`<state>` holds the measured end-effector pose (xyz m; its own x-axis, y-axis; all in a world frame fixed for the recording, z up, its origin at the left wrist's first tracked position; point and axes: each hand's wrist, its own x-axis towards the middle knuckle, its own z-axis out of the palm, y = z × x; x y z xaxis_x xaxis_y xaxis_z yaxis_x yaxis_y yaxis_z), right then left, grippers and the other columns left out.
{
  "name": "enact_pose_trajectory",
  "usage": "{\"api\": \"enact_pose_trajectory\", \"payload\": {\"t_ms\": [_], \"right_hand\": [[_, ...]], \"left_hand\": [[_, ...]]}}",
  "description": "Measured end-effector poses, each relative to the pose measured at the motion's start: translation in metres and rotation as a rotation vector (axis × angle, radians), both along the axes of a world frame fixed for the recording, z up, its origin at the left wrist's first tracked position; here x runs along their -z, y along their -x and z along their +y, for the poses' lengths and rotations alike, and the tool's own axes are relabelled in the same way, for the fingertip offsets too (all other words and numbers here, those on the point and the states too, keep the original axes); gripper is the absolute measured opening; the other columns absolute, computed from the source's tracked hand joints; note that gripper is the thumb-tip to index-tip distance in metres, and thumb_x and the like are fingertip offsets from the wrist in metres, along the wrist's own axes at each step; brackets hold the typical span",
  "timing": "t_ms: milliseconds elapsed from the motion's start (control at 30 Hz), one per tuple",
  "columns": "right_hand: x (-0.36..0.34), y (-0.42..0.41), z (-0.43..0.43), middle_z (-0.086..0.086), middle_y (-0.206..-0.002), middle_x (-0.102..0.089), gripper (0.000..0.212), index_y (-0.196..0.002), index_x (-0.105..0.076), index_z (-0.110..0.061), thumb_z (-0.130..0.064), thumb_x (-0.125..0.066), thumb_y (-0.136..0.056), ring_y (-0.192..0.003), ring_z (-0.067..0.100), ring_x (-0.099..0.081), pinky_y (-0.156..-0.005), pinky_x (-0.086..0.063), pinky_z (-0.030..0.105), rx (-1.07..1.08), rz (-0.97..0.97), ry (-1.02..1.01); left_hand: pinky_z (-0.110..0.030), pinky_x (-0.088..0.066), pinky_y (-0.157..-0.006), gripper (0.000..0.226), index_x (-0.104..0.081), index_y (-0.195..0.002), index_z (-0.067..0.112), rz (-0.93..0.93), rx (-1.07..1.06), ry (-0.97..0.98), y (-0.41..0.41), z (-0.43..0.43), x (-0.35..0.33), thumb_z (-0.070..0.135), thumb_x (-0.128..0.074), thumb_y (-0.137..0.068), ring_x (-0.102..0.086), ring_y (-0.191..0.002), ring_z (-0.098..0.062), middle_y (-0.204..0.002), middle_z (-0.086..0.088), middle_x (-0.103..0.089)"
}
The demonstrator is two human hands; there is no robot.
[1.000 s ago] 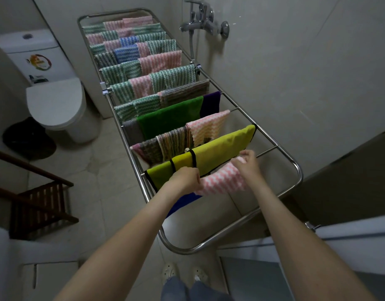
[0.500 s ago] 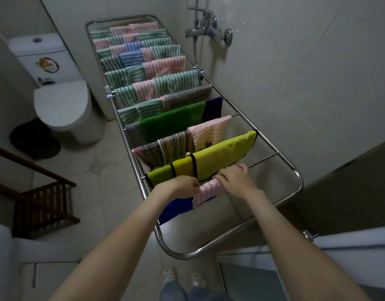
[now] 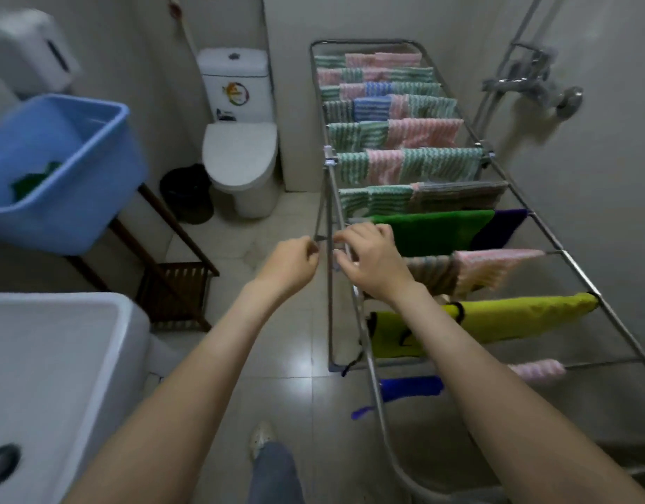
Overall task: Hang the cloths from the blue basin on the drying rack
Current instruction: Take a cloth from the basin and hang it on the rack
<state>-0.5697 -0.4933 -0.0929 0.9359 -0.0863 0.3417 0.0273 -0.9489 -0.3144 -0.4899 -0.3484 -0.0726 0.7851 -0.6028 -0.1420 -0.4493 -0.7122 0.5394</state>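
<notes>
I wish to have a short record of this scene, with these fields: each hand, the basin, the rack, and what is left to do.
left hand: holds nothing, fingers loosely curled, beside the drying rack
right hand: fingers curled at the rack's left rail; grip unclear
blue basin: on a wooden stand, one green cloth visible inside
rack load: many cloths across its rungs
left to do: hang the green cloth

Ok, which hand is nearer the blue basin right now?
Left. The left hand hangs over the floor between basin and rack; the right hand is farther off, over the rack's side rail.
</notes>
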Motion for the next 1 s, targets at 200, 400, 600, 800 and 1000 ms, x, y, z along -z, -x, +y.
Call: {"api": "enact_pose_trajectory", "payload": {"t_ms": [200,400,600,800,1000], "right_hand": [[-0.005,-0.136,0.076,0.0,-0.096,-0.063,0.034,-0.096,-0.066,-0.016,-0.039,-0.043,-0.086,-0.096,0.021,-0.055,-0.081,-0.026,0.033,-0.059,0.011,-0.112],[-0.015,-0.242,0.129,-0.01,-0.09,-0.055,0.017,-0.098,-0.064,-0.018,-0.03,-0.058,-0.089,-0.096,0.017,-0.053,-0.081,-0.024,0.027,-0.057,0.024,-0.305],[-0.034,-0.344,0.177,-0.005,-0.096,-0.059,0.027,-0.115,-0.059,-0.017,-0.03,-0.059,-0.091,-0.089,0.011,-0.055,-0.081,-0.044,0.024,-0.206,0.192,-0.602],[-0.032,-0.472,0.242,-0.003,-0.102,-0.058,0.033,-0.122,-0.053,-0.019,-0.028,-0.059,-0.091,-0.09,0.01,-0.054,-0.075,-0.039,0.02,-0.441,0.334,-0.622],[-0.008,-0.61,0.306,0.009,-0.113,-0.06,0.037,-0.127,-0.049,-0.011,-0.018,-0.058,-0.091,-0.105,0.022,-0.056,-0.081,-0.038,0.025,-0.702,0.511,-0.387]], "left_hand": [[-0.031,-0.046,-0.089,0.026,-0.062,-0.115,0.012,-0.023,-0.159,0.053,-0.11,0.083,-0.005,0.023,-0.049,-0.096,-0.059,-0.108,-0.022,-0.117,-0.008,-0.064],[-0.033,-0.047,-0.094,0.029,-0.058,-0.121,0.012,-0.008,-0.306,0.126,-0.192,0.148,-0.025,0.022,-0.048,-0.096,-0.056,-0.112,-0.02,-0.12,-0.005,-0.061],[-0.031,-0.047,-0.091,0.027,-0.058,-0.12,0.015,-0.012,-0.527,0.163,-0.263,0.206,-0.03,0.024,-0.048,-0.097,-0.055,-0.111,-0.018,-0.12,-0.001,-0.061],[-0.03,-0.044,-0.086,0.023,-0.061,-0.115,0.014,-0.062,-0.854,0.183,-0.338,0.276,-0.019,0.019,-0.049,-0.096,-0.058,-0.108,-0.021,-0.117,-0.003,-0.064],[-0.026,-0.043,-0.081,0.019,-0.065,-0.107,0.012,-0.086,-1.185,0.311,-0.417,0.308,0.0,0.016,-0.05,-0.095,-0.062,-0.102,-0.022,-0.108,-0.008,-0.068]]}}
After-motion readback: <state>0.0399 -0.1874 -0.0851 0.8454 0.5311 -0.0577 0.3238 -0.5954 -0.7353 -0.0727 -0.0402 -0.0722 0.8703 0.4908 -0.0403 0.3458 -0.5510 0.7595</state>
